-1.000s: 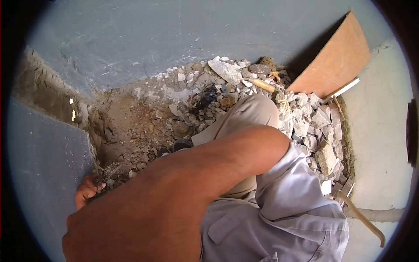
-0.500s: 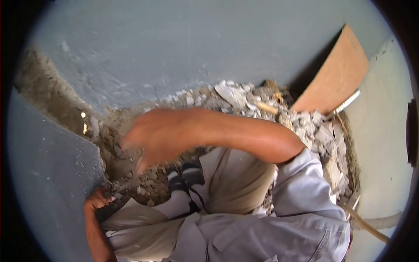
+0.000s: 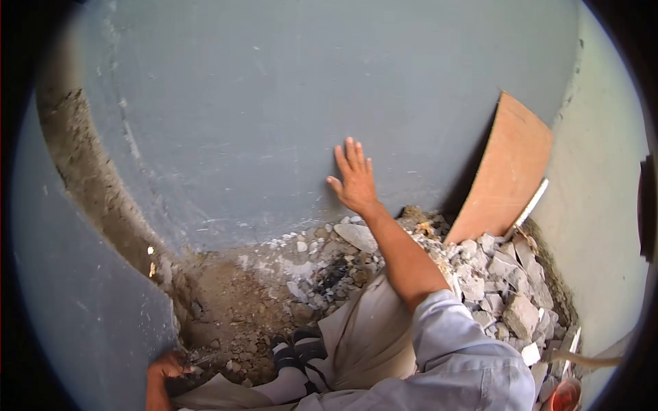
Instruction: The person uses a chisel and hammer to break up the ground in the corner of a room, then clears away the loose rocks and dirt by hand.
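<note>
My right hand [image 3: 356,183] lies flat against the grey-blue wall [image 3: 274,103] with its fingers spread, above the rubble along the wall's foot. Low at the left, my left hand [image 3: 166,366] is beside the bottom corner of the left wall [image 3: 89,301], its fingers curled in. Whatever those fingers hold, if anything, is too small and dark to make out. Between the hands, broken dirt and stones [image 3: 233,308] cover the ground around my sandalled feet [image 3: 298,356].
A bent brown board [image 3: 507,164] leans on the wall at the right, with a pile of broken masonry [image 3: 521,315] below it. A tan handle-like rod [image 3: 586,359] and a reddish container [image 3: 565,394] are at the lower right. A rough gap [image 3: 96,164] separates the walls at left.
My right hand has swung from over the dirt, up and rightward, onto the wall. The view has tilted upward. My left hand stays by the left wall's corner.
</note>
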Demonstrator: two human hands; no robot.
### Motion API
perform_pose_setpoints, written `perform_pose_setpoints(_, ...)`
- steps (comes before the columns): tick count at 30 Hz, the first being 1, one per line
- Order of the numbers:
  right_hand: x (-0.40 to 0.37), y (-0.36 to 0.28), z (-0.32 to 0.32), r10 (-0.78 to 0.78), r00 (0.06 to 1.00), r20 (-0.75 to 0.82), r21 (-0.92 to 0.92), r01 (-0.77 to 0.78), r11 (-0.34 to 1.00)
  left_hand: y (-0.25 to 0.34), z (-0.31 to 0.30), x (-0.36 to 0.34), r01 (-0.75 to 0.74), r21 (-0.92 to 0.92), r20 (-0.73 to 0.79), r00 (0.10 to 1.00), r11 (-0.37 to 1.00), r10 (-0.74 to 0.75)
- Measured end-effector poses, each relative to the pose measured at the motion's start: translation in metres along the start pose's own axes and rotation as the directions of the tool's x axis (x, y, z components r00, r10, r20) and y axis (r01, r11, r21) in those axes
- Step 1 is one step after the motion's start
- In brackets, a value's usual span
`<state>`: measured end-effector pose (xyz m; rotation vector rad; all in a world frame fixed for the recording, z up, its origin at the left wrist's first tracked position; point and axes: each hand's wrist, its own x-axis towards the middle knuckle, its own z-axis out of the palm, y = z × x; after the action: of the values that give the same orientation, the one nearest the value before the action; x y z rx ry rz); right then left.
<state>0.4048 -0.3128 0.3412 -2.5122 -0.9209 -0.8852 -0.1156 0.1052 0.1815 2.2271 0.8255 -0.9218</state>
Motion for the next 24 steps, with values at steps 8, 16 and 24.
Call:
perform_pose_setpoints(8,-0.002,-0.010,-0.005,0.044,0.999,-0.006,0.128,-0.043,0.991,-0.004,-0.002,0.010,0.075,0.023,0.056,0.996,0.997,-0.076)
perform_pose_setpoints(16,-0.001,-0.003,0.003,0.035,0.989,-0.142,0.139,-0.015,0.990,-0.012,0.000,0.009,0.027,-0.079,0.036,0.999,0.997,-0.024)
perform_pose_setpoints(24,0.006,-0.007,0.007,-0.037,0.964,-0.262,0.077,0.059,0.995,0.014,-0.004,-0.005,0.064,-0.004,0.050,0.997,0.998,-0.064)
